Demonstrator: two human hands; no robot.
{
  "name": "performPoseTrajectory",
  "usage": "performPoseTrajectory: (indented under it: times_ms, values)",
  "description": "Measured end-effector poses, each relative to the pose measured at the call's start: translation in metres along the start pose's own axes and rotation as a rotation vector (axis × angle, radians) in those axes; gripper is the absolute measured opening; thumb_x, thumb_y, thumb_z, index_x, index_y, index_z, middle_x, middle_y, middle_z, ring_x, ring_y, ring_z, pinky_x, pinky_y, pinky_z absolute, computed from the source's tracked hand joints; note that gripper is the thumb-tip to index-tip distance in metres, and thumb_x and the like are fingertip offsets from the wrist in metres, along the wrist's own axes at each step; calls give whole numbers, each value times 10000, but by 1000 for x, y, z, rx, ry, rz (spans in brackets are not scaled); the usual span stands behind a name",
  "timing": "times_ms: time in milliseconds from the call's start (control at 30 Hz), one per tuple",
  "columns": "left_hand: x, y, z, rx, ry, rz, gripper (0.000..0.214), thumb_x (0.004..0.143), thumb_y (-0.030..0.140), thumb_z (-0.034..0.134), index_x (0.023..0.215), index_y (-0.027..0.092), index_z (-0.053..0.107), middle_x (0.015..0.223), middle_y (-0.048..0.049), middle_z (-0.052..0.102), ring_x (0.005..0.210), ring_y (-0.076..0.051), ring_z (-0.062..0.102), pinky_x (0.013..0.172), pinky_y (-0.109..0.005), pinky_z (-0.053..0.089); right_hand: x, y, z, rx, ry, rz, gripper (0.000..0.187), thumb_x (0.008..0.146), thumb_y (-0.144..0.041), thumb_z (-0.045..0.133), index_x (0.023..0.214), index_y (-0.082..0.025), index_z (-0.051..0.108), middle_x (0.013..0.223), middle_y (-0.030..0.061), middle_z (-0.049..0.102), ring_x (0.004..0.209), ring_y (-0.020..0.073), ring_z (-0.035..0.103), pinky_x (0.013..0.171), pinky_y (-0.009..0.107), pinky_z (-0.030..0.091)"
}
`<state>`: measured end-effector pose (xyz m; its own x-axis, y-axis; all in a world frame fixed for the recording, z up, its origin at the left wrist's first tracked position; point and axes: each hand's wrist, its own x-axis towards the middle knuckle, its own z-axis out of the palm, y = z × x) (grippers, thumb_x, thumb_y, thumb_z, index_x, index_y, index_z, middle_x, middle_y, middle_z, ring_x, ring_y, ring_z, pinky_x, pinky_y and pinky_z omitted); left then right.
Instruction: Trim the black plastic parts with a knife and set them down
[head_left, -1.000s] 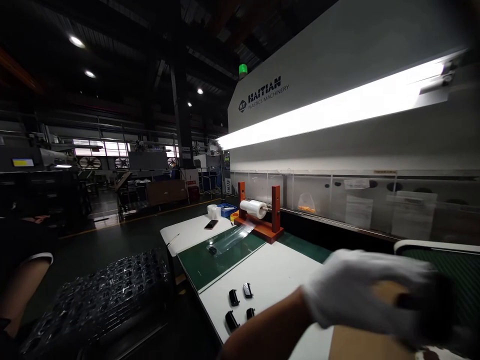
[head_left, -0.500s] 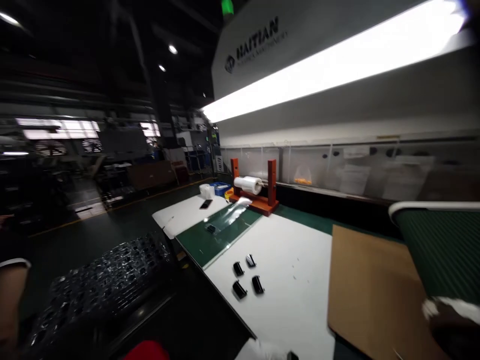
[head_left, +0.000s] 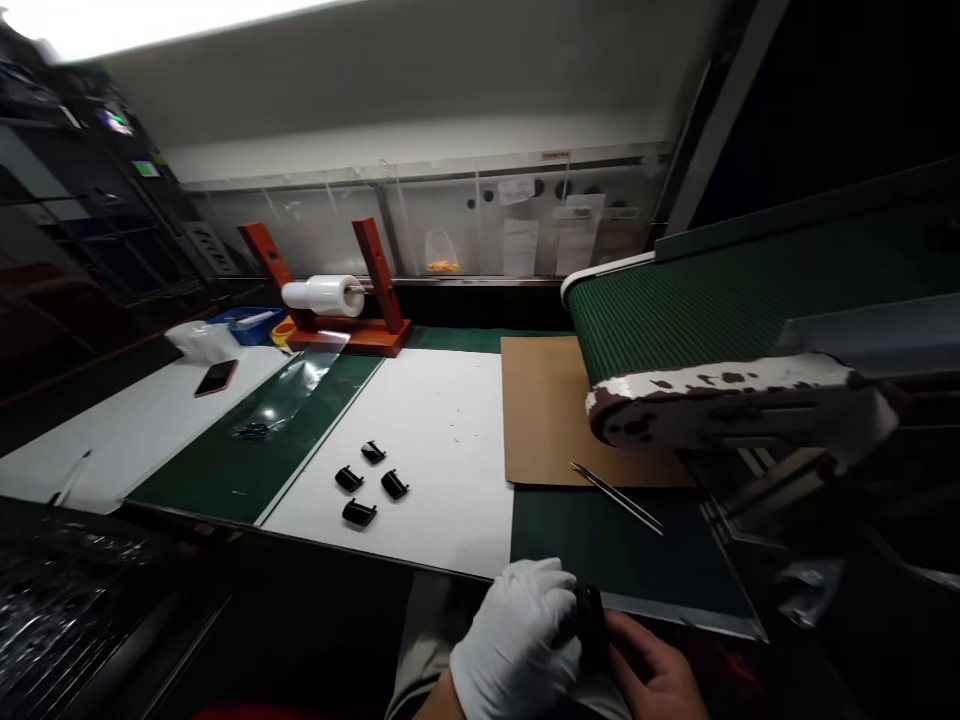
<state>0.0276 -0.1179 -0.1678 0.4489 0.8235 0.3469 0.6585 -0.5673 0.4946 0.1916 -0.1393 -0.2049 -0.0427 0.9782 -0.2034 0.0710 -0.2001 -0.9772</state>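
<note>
In a white glove, my left hand [head_left: 517, 640] is closed with its fingers curled against a dark plastic part [head_left: 592, 622]. My bare right hand [head_left: 656, 665] grips the same part from the other side, thumb and fingers partly hidden. Both hands are low in the view, just off the front edge of the table. The part's exact shape is hard to make out against the dark background. To the left, several small glossy black plastic parts [head_left: 360, 513] lie grouped on a white sheet [head_left: 457, 420].
Tweezers [head_left: 619, 497] rest partly on a cardboard sheet [head_left: 536, 410]. A green conveyor belt [head_left: 697, 310] juts in from the right. Behind stand a plastic film roll [head_left: 326, 296] on an orange stand [head_left: 386, 285], a phone [head_left: 217, 377] and a blue tray [head_left: 259, 328].
The view has swung right and down, bringing the conveyor and tweezers into full sight. Both my hands now show clearly with the dark part; earlier only a bit of glove showed at the bottom.
</note>
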Motion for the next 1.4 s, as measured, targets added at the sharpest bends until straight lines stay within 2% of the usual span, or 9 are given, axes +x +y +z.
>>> performPoseTrajectory:
  times_ms: [167, 333, 467, 600, 733, 867, 1033, 1233, 1400]
  values:
    - [-4, 0, 4, 35, 97, 34, 282, 675, 54, 540, 924, 169, 604, 1057, -85, 682, 1050, -256, 618, 930, -411, 509, 3, -11, -2, 255, -146, 114, 369, 655, -499, 763, 895, -218, 768, 862, 79, 736, 886, 299, 649, 851, 417, 502]
    - [-8, -2, 8, 102, 42, 72, 367, 718, 39, 500, 1054, 165, 578, 1159, -91, 658, 1130, -258, 585, 1013, -453, 452, 2, -20, 11, 509, -289, 247, 292, 649, -449, 783, 791, -195, 765, 748, 50, 708, 797, 251, 625, 778, 376, 490]
    - [-2, 1, -2, 127, -122, 38, 379, 781, 83, 534, 1149, 173, 545, 1224, -89, 622, 1199, -269, 538, 1066, -466, 400, 2, -14, 13, 531, -177, 232, 188, 606, -337, 826, 704, -194, 755, 663, 18, 681, 721, 208, 597, 727, 327, 473]
    - [2, -2, -27, 84, -303, -22, 490, 753, 215, 695, 1210, 185, 521, 1296, -113, 561, 1250, -333, 480, 1045, -500, 415, 6, -10, 7, 549, -67, 201, 163, 565, -309, 836, 646, -199, 746, 558, 1, 636, 596, 168, 548, 613, 283, 453]
    - [-1, -11, -43, -158, -219, -178, 799, 668, 222, 798, 1360, 174, 404, 1371, -153, 499, 1268, -300, 475, 1066, -450, 414, 7, -20, -5, 567, 22, 210, 207, 488, -312, 869, 603, -204, 734, 507, -15, 596, 517, 114, 476, 522, 222, 400]
    - [2, -11, -39, -369, -208, -279, 976, 610, 269, 831, 1433, 158, 318, 1294, -139, 565, 1131, -270, 584, 988, -401, 486, 5, -33, -8, 561, -8, 236, 245, 465, -332, 887, 568, -183, 723, 524, -8, 595, 505, 89, 444, 496, 200, 380]
    - [11, -6, -33, -410, -277, -270, 870, 608, 287, 820, 1375, 166, 427, 1141, -89, 653, 964, -228, 638, 888, -344, 516, 1, -43, -4, 542, -82, 229, 269, 506, -367, 879, 645, -173, 756, 576, 13, 635, 532, 87, 466, 527, 190, 410]
    - [16, -3, -41, -374, -287, -243, 687, 582, 371, 821, 1198, 187, 578, 1044, -60, 674, 891, -212, 631, 828, -318, 502, 0, -46, -10, 519, -133, 207, 294, 498, -370, 897, 665, -171, 758, 584, 8, 643, 554, 80, 489, 532, 162, 408]
    - [22, 1, -48, -312, -329, -207, 432, 627, 382, 779, 990, 194, 637, 833, -4, 655, 733, -166, 596, 693, -266, 470, -1, -45, -15, 477, -133, 168, 404, 526, -469, 870, 828, -220, 770, 751, 7, 700, 616, 84, 529, 597, 155, 435]
